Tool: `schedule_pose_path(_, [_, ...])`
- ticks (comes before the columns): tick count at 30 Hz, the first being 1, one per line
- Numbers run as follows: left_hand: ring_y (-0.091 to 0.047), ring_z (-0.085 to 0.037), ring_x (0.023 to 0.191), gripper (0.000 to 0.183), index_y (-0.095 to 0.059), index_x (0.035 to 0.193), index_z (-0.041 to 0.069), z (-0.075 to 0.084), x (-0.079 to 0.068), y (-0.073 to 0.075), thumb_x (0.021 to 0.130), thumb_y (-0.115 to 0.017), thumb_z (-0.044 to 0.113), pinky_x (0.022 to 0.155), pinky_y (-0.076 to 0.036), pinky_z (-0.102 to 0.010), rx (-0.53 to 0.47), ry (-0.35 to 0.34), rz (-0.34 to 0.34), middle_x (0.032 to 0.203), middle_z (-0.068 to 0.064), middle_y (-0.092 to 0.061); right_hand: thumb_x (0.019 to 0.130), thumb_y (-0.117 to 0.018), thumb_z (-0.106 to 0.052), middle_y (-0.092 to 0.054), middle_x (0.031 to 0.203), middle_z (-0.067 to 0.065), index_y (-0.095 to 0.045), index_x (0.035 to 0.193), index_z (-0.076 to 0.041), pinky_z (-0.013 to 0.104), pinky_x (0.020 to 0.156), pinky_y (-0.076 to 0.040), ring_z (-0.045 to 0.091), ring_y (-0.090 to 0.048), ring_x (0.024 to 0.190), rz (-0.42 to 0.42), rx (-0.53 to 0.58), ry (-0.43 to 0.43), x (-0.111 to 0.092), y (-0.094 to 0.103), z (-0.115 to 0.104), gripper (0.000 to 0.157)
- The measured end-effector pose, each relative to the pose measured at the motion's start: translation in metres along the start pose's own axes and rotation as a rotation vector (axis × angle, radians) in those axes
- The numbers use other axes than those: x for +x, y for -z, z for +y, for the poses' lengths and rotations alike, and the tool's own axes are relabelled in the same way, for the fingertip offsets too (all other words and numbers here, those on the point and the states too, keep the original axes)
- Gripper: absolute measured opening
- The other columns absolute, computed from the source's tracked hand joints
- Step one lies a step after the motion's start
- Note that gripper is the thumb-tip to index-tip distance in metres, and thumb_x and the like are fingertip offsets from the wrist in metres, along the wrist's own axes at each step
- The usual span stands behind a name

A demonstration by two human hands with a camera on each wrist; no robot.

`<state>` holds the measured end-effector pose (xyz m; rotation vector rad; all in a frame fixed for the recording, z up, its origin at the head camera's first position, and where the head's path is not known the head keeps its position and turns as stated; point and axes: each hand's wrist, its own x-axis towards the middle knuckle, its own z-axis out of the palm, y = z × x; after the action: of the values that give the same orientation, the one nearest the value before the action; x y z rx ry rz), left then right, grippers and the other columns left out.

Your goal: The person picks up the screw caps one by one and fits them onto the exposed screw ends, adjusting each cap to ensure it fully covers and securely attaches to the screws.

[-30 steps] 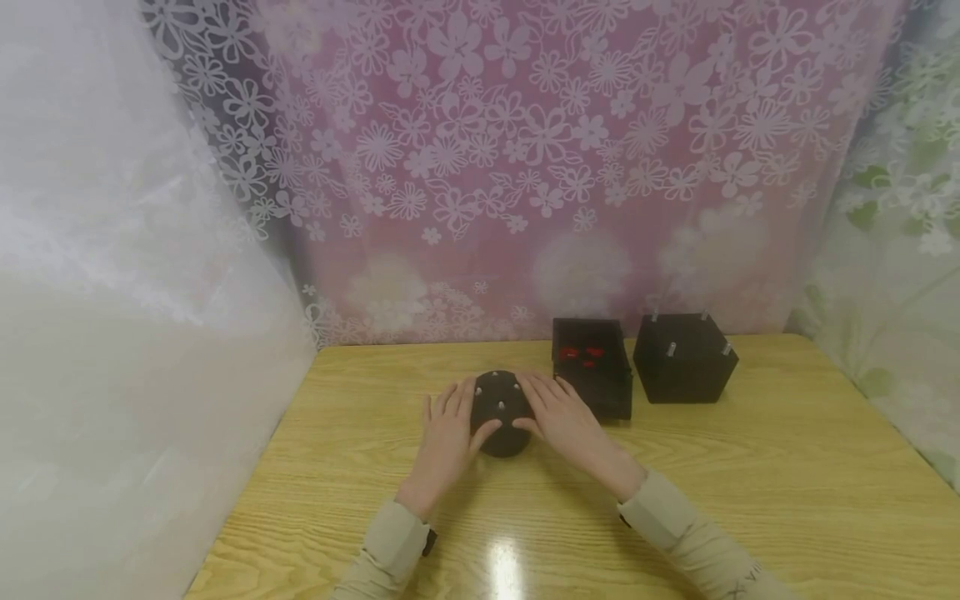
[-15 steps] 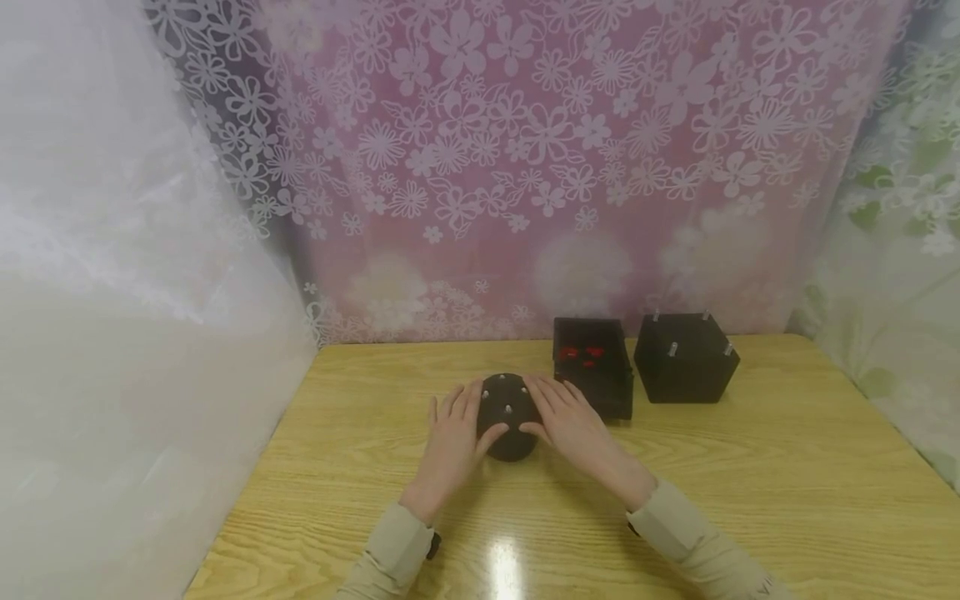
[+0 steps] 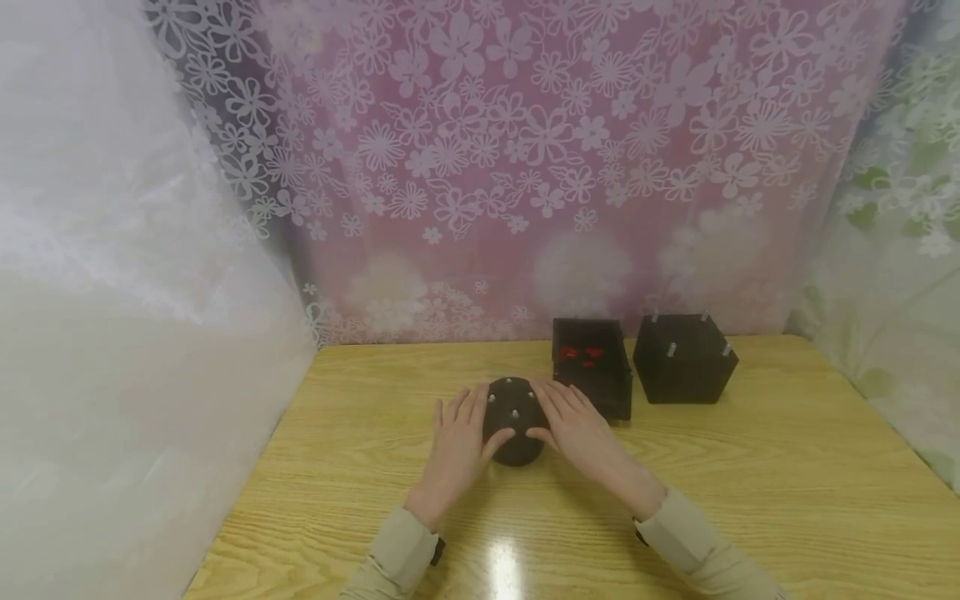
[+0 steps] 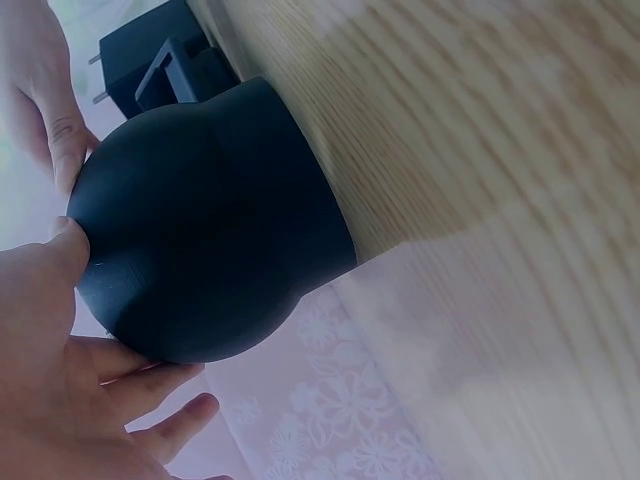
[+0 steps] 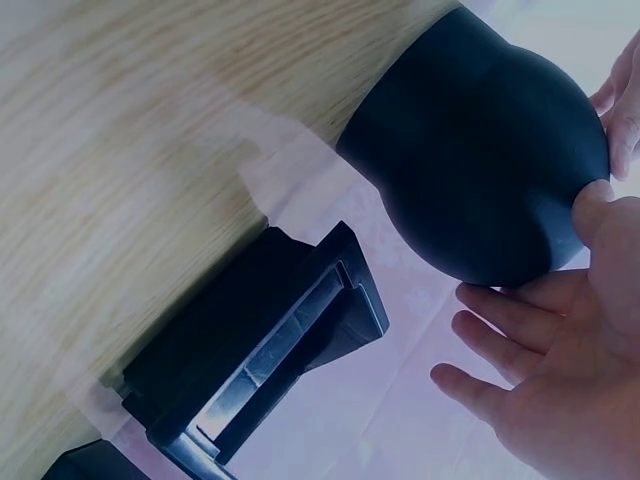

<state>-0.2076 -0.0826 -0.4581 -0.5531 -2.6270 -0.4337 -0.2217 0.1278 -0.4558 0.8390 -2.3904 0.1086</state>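
Black dome (image 3: pixel 523 415) shifted right, slightly closer; left fingers (image 3: pixel 477 408), right fingers (image 3: pixel 553 401) grasping sides.

Black rounded object (image 3: pixel 515 422) shifted slightly rightward and closer in (left grip (image 3: pixel 456 440), right grip (image 3: pixel 587 432) moved along).

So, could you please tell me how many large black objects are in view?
3: the rounded object between left hand and right hand, the open box beyond the right hand, and the angular block at far right.
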Motion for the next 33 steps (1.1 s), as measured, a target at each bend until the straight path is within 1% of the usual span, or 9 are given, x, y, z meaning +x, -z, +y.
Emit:
schedule_pose_path(5, [-0.038,-0.032,0.128,0.076,-0.030,0.143,0.007,0.002,-0.001,-0.003,0.088,-0.046,0.057,0.104,-0.022,-0.062,0.008,-0.011,-0.002,0.135,-0.013,-0.047,0.084,-0.059,-0.046,-0.048,0.133,0.019,-0.038,0.138,0.002,0.050,0.099,-0.040,0.034,-0.049,0.119,-0.012,0.002,-0.006,-0.004,0.002,0.001,0.075])
schedule_pose_path(10, [-0.036,-0.032,0.130,0.077,-0.027,0.145,0.008,0.006,-0.003,-0.003,0.088,-0.045,0.057,0.105,-0.021,-0.061,-0.011,-0.001,-0.015,0.135,-0.012,-0.047,0.086,-0.054,-0.048,-0.048,0.134,0.019,-0.041,0.136,0.003,0.049,0.099,-0.040,0.033,-0.048,0.120,-0.016,-0.001,-0.007,-0.008,0.003,0.002,0.073])
schedule_pose_path(16, [-0.035,-0.031,0.131,0.077,-0.025,0.146,0.010,0.010,-0.003,-0.002,0.089,-0.045,0.057,0.106,-0.020,-0.061,-0.016,-0.002,-0.032,0.138,-0.010,-0.045,0.085,-0.056,-0.046,-0.049,0.132,0.019,-0.041,0.136,0.004,0.050,0.098,-0.040,0.033,-0.048,0.120,-0.013,0.006,-0.012,-0.011,0.006,0.002,0.073])
schedule_pose_path(22, [-0.036,-0.031,0.130,0.076,-0.026,0.145,0.009,0.013,-0.003,-0.001,0.089,-0.046,0.056,0.105,-0.021,-0.062,-0.013,-0.017,-0.028,0.138,-0.012,-0.044,0.087,-0.055,-0.046,-0.048,0.134,0.018,-0.041,0.136,0.004,0.050,0.099,-0.039,0.033,-0.046,0.122,-0.016,0.010,-0.014,-0.014,0.008,0.003,0.072])
schedule_pose_path(28, [-0.036,-0.031,0.129,0.076,-0.026,0.145,0.009,0.015,-0.003,-0.001,0.089,-0.045,0.056,0.104,-0.022,-0.062,-0.009,-0.029,-0.024,0.138,-0.012,-0.045,0.085,-0.058,-0.045,-0.050,0.131,0.020,-0.040,0.136,0.005,0.050,0.099,-0.040,0.034,-0.047,0.121,-0.001,0.014,-0.017,-0.016,0.010,0.004,0.073])
schedule_pose_path(33, [-0.035,-0.030,0.131,0.077,-0.025,0.146,0.010,0.017,-0.003,-0.001,0.089,-0.043,0.058,0.106,-0.020,-0.060,-0.008,-0.023,-0.042,0.138,-0.011,-0.044,0.087,-0.054,-0.047,-0.051,0.130,0.020,-0.040,0.135,0.005,0.049,0.099,-0.039,0.034,-0.047,0.122,-0.008,0.006,-0.021,-0.019,0.011,0.004,0.073])
